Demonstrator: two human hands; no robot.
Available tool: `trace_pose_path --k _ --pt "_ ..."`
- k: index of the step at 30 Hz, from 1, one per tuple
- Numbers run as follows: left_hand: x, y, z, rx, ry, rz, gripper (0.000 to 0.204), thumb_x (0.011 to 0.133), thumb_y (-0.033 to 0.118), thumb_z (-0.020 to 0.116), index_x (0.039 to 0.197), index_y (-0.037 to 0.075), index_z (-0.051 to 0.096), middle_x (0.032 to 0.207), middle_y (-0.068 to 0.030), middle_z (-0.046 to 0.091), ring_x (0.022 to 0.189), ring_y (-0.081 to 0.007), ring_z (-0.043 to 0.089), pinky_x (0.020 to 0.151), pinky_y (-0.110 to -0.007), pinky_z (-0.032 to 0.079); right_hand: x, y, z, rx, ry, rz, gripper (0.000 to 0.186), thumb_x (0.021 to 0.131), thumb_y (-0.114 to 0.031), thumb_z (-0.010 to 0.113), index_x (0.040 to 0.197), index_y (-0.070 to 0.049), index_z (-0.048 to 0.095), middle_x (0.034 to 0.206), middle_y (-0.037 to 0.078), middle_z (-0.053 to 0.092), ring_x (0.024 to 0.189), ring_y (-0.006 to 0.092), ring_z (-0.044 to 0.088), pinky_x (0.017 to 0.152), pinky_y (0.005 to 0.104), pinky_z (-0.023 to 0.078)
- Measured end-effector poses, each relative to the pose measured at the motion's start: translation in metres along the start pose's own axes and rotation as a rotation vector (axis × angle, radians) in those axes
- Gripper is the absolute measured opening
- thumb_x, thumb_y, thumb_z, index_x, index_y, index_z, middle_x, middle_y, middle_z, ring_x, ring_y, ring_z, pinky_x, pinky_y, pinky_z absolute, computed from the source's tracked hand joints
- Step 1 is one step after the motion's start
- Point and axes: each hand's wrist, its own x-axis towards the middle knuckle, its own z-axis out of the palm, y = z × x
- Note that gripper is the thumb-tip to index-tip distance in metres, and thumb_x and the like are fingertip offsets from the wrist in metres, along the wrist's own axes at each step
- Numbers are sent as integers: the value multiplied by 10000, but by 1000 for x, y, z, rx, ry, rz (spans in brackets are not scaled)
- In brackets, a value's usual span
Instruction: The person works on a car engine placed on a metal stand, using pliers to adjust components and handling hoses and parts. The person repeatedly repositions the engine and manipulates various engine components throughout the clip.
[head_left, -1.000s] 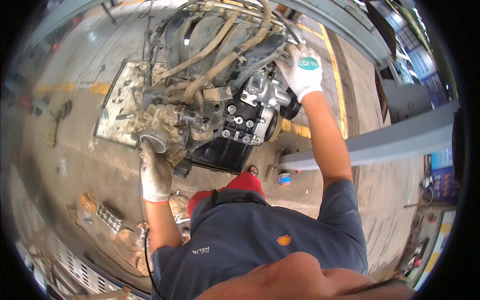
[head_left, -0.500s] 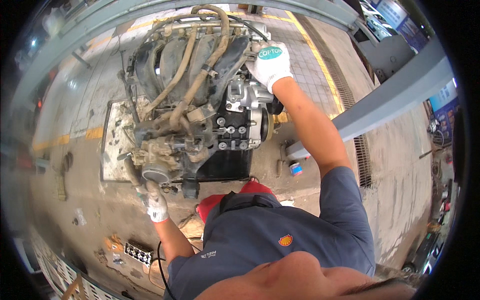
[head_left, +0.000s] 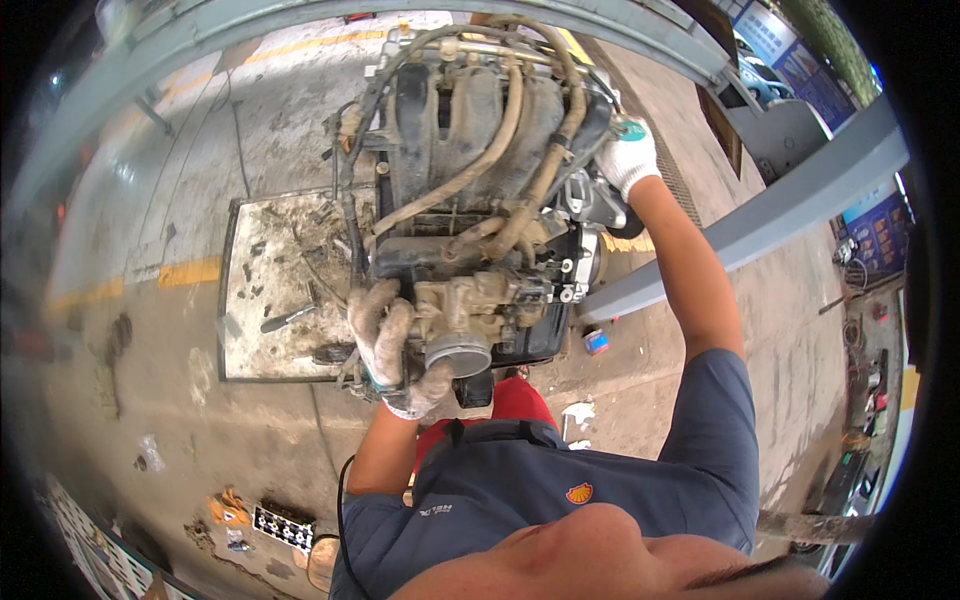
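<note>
A dirty intake manifold (head_left: 475,115) with dark curved runners and brown hoses sits in front of me, over the engine (head_left: 580,265). Its throttle body (head_left: 458,352) faces me at the near end. My left hand (head_left: 385,345), in a soiled knit glove, is wrapped round the left side of that near end, thumb by the round throttle opening. At the far right corner, my right hand (head_left: 628,155), in a whiter glove, closes on the manifold's edge; its fingertips are partly hidden. A silver metal housing (head_left: 590,200) lies just below the right hand.
Left of the engine, a stained white tray (head_left: 245,345) carries a dark-handled tool (head_left: 288,318) and scraps. A grey steel post (head_left: 760,235) slants in at right. A blue can (head_left: 596,341) stands near its foot. A metal engine part (head_left: 283,527) lies on the floor lower left.
The manifold and the engine parts beneath it have shifted right, uncovering more of the tray. Both hands have moved right with them; the left hand has also moved up, and more of its fingers show.
</note>
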Motion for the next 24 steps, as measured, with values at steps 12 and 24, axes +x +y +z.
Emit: trace_pose_path --k 12,24 --pt "6 0 -10 13 -41 -41 807 913 625 710 1554 164 547 1397 -276 587 1243 -477 537 1113 -669 359 12 -27 -40 -12 -177 126 410 999 -415 610 1296 -164 738 1250 116 771 1168 315 716 955 463 536" --pt "2 -4 -11 26 -48 11 791 979 646 671 1563 125 551 1477 -282 545 1279 -449 549 1086 -613 414 11 -15 -18 52 -29 61 257 989 -325 626 1049 -144 799 957 132 802 954 331 759 850 451 572"
